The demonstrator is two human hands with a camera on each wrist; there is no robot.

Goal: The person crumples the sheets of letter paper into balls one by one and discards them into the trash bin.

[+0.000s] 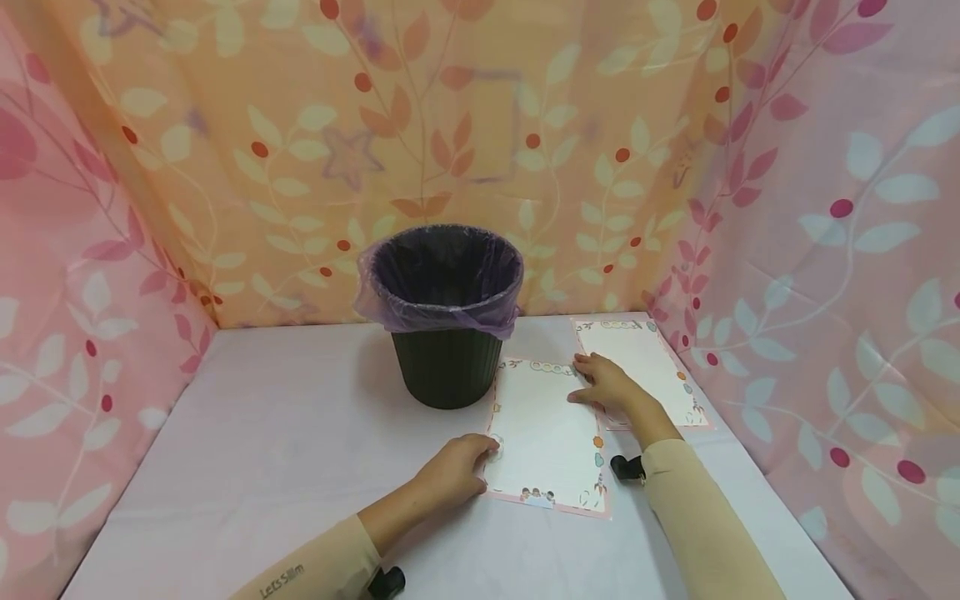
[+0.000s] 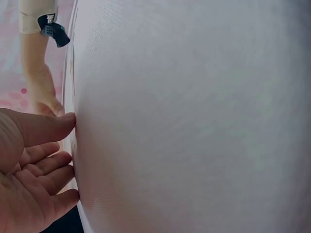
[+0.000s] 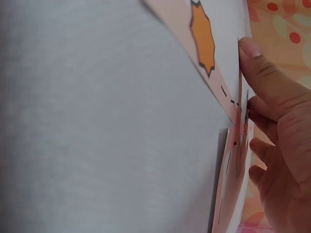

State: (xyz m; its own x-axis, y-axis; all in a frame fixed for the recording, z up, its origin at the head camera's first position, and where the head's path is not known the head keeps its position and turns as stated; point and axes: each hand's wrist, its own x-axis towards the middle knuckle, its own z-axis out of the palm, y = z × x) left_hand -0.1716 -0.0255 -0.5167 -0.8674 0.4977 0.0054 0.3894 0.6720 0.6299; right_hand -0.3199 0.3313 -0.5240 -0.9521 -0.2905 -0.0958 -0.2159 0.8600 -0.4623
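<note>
A white sheet of paper (image 1: pixel 543 433) with a pink border and small cartoon drawings lies flat on the table. My left hand (image 1: pixel 452 471) is at its left edge, thumb and fingers apart, fingertips down by the paper and tabletop. Over the sheet's upper right edge rests my right hand (image 1: pixel 609 385), its fingers spread and slightly bent. A second sheet of the same design (image 1: pixel 647 371) lies behind and to the right, partly covered by the right hand and forearm. In the right wrist view, the right thumb (image 3: pixel 251 47) touches down near the pink paper border (image 3: pixel 167 17).
A dark waste bin (image 1: pixel 447 367) lined with a purple plastic bag (image 1: pixel 480 318) stands behind the left part of the near sheet. White cloth covers the table (image 1: pixel 247 450). Floral curtains (image 1: pixel 300 167) enclose the back and both sides.
</note>
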